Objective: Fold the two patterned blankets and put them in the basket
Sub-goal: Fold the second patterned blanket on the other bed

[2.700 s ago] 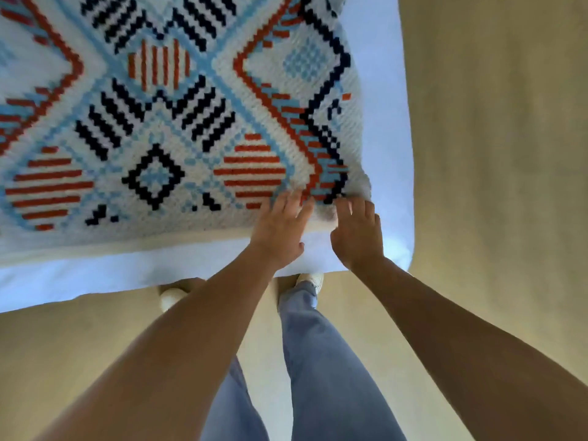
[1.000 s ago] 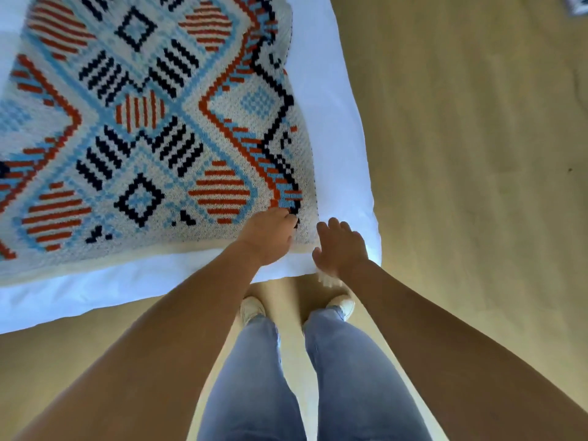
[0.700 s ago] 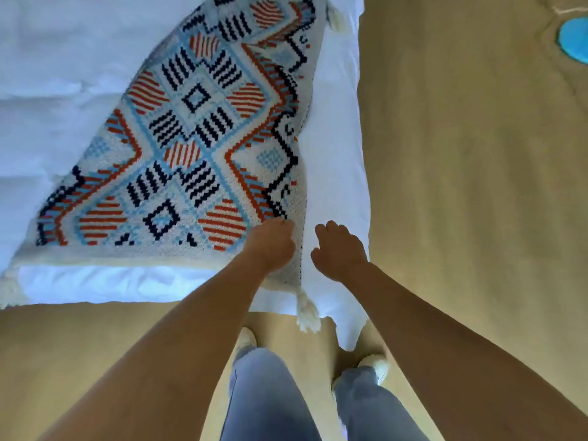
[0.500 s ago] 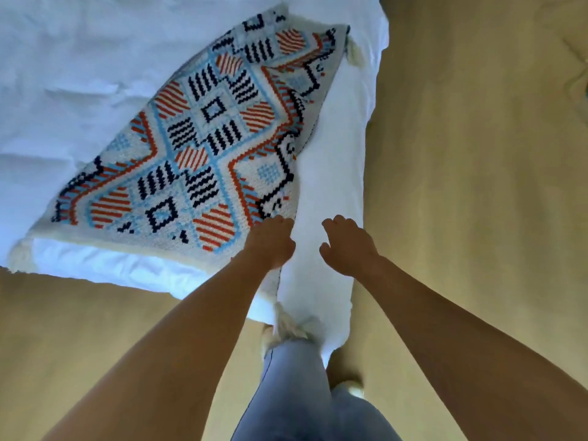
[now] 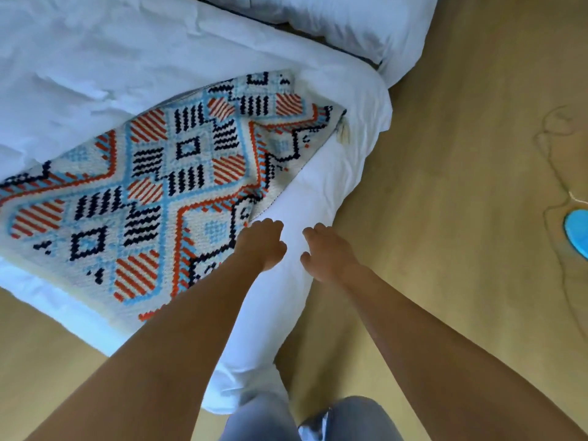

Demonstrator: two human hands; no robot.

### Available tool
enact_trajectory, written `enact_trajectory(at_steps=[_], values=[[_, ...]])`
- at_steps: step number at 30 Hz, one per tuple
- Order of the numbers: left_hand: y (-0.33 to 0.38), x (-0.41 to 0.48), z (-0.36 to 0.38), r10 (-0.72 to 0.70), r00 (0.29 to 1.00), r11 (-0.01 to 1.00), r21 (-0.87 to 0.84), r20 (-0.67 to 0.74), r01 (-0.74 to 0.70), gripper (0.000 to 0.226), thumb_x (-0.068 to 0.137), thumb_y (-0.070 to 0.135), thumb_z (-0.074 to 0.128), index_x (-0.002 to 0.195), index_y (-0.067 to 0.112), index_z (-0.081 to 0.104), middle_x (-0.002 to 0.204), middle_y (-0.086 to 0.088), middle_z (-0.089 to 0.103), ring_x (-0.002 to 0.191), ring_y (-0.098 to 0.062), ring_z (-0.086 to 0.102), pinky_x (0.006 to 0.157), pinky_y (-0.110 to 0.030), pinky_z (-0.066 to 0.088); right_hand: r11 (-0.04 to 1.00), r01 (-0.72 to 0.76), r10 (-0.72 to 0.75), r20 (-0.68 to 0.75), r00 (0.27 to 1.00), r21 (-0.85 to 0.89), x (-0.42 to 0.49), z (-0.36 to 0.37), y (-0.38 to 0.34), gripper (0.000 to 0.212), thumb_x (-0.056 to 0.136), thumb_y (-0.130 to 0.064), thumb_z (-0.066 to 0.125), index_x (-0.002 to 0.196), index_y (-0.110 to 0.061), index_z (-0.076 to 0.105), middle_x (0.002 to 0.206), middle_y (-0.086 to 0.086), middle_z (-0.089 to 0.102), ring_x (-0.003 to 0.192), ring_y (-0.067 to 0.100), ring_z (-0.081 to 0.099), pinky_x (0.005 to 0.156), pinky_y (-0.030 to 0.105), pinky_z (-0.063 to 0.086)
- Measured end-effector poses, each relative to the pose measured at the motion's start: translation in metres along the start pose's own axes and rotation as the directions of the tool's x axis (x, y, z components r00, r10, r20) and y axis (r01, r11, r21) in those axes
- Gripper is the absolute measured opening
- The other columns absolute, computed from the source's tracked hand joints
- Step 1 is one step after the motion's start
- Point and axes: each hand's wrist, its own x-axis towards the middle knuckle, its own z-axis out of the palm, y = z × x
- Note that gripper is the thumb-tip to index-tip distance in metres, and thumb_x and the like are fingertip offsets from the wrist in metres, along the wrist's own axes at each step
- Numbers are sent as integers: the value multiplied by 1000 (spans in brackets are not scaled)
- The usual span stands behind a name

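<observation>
One patterned blanket point(image 5: 159, 192), cream with orange, light blue and navy shapes, lies spread on the corner of a white bed point(image 5: 127, 58). A tassel shows at its far right corner. My left hand point(image 5: 262, 245) has its fingers curled at the blanket's right edge. My left forearm hides the blanket's near corner. Just to the right, my right hand point(image 5: 327, 253) hovers over the white sheet with loosely bent fingers, holding nothing. No second blanket and no basket are in view.
A white pillow point(image 5: 350, 23) lies at the top of the bed. A tan floor surrounds the bed. On it at the far right are a blue object point(image 5: 577, 232) and a thin cord point(image 5: 553, 154). My legs in jeans stand at the bed's corner.
The view has swung right around the bed's corner, bringing the pillow and the far end of the blanket into sight. Both hands stay close together at the blanket's right edge.
</observation>
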Motion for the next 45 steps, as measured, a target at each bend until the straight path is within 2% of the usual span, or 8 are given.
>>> enact_trajectory(at_steps=[8,13,17,23,29,33,38,45], values=[[77,103,-7,-215,977,977,-10,-3,215,38,94,30,40,128,14,42,126,-5,49,114,-23,47,88,-35,39,978,178,-174,45,984,-106,81,-44,137,21,89,-18,45,107,-7,46,107,9,48,100,27,47,76,35,43],[130,163,-21,-316,948,944,-119,-45,309,36,92,29,43,124,13,45,119,-6,51,107,-24,50,80,-33,39,922,314,-290,135,947,-227,151,-84,209,24,90,-20,44,110,-8,45,108,9,47,101,27,47,70,32,37],[131,212,-29,-415,908,898,-190,-65,397,35,92,29,45,123,13,47,118,-6,52,107,-25,50,79,-34,39,881,395,-354,189,916,-261,222,-102,231,24,91,-20,44,111,-7,45,112,10,46,103,27,46,73,34,36],[111,315,-41,-493,870,848,-214,15,484,32,93,26,45,122,13,46,119,-7,51,108,-26,51,73,-34,37,830,487,-413,287,864,-271,333,-116,245,21,89,-16,44,109,-7,45,112,11,47,103,28,46,70,32,34],[103,419,-92,-542,841,797,-318,0,513,34,94,28,44,124,13,45,121,-7,50,108,-26,50,75,-35,40,808,531,-458,294,839,-255,443,-169,257,36,90,-19,45,124,-8,44,129,11,44,118,29,41,87,38,41],[93,487,-119,-661,750,690,-393,-2,607,32,93,29,44,121,14,47,119,-6,53,104,-25,52,73,-34,41,793,570,-493,324,808,-215,524,-198,267,28,87,-12,45,115,-6,47,118,12,47,110,31,44,79,36,39],[106,569,-138,-808,586,512,-427,54,745,35,93,35,45,121,14,47,118,-5,55,103,-21,55,81,-35,46,671,706,-600,392,697,-228,621,-225,291,23,88,-10,43,109,-3,48,114,14,48,106,32,45,71,32,34],[123,650,-147,-919,336,184,-530,206,828,41,90,43,47,117,12,48,119,-7,53,106,-26,54,76,-35,43,559,812,-650,519,555,-169,718,-234,285,27,93,-13,40,116,-3,49,119,13,49,111,31,46,79,35,41]])
